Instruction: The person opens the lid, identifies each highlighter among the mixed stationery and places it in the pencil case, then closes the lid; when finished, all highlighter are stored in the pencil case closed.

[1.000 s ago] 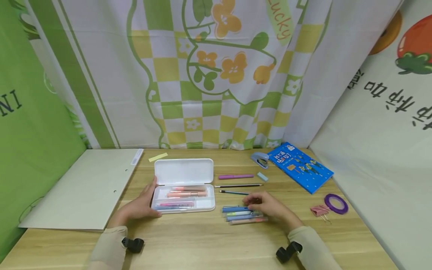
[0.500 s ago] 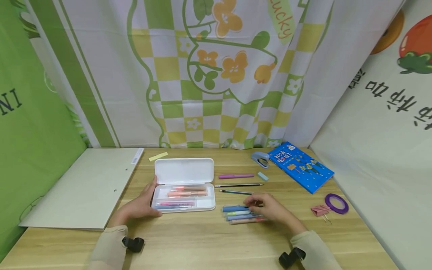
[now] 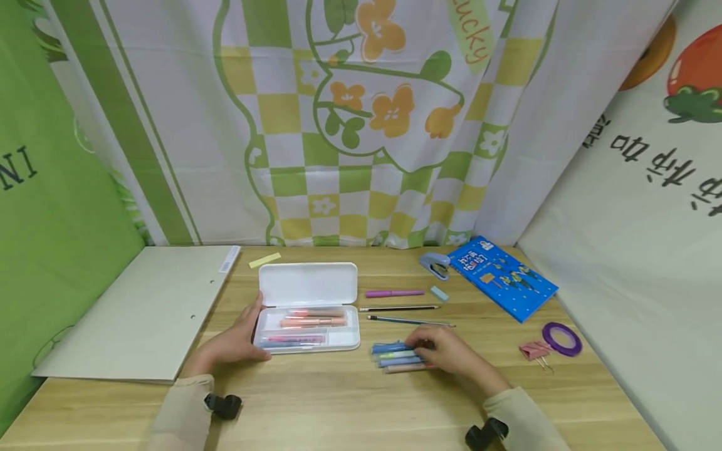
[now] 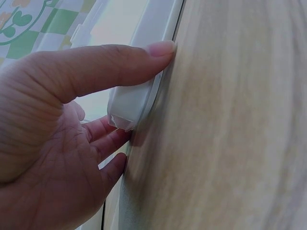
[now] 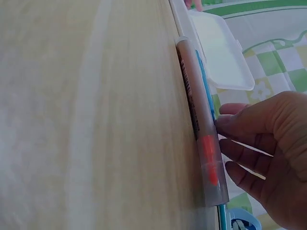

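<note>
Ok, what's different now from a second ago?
The right hand has eased slightly toward the person, uncovering the right end of the nearer pencil. It is at the loose pens; whether it grips one is unclear. The pens and open white case have stayed put, the left hand still holding the case's left end.

Wood-grain tabletop [image 3: 316, 407] before a checked, flowered curtain [image 3: 361, 125], green panel [image 3: 56, 250] at left

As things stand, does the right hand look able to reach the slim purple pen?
Probably yes: the right hand is close, nothing covers the slim purple pen, and only a thin black pencil and a thin blue pencil lie in between, both flat and low enough to reach over.
</note>
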The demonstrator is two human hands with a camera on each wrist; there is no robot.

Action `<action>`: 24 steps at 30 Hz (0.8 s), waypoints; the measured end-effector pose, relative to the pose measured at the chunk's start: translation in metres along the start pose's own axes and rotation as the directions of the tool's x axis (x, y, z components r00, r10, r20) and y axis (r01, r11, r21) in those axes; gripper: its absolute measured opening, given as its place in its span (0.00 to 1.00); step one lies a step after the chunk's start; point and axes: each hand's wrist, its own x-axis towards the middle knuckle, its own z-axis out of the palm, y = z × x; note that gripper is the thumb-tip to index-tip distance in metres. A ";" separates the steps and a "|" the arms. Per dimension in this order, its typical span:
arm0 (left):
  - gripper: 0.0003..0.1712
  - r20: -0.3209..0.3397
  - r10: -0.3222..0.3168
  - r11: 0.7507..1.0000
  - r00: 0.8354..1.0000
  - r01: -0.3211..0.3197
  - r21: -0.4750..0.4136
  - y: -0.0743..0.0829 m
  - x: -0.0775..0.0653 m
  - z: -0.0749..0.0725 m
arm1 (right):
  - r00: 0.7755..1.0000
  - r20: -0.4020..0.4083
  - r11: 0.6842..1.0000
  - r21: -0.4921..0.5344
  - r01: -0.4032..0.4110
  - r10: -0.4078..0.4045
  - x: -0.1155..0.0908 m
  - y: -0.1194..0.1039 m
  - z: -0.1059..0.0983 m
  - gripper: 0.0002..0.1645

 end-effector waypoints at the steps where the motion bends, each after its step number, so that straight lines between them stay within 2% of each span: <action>1: 0.74 -0.001 0.000 1.000 1.000 0.000 0.000 0.000 0.000 0.000 | 1.000 -0.008 1.000 -0.016 0.012 -0.012 0.000 0.000 0.000 0.11; 6: 0.75 0.001 0.004 1.000 1.000 -0.004 -0.003 0.001 0.000 0.000 | 0.999 -0.028 0.999 -0.022 0.042 -0.043 0.001 0.000 0.002 0.12; 15: 0.74 -0.003 -0.001 1.000 1.000 0.001 -0.003 0.001 0.000 0.000 | 0.998 0.052 0.999 0.017 0.035 -0.036 0.003 0.002 0.005 0.09; 20: 0.74 -0.004 0.006 1.000 1.000 -0.006 -0.002 0.001 0.001 0.001 | 0.995 0.064 0.997 0.001 0.083 -0.083 0.006 0.000 0.007 0.08; 24: 0.74 -0.001 0.006 1.000 1.000 -0.006 0.002 0.000 0.001 0.001 | 0.994 0.077 0.997 0.005 0.073 -0.074 0.010 0.000 0.009 0.08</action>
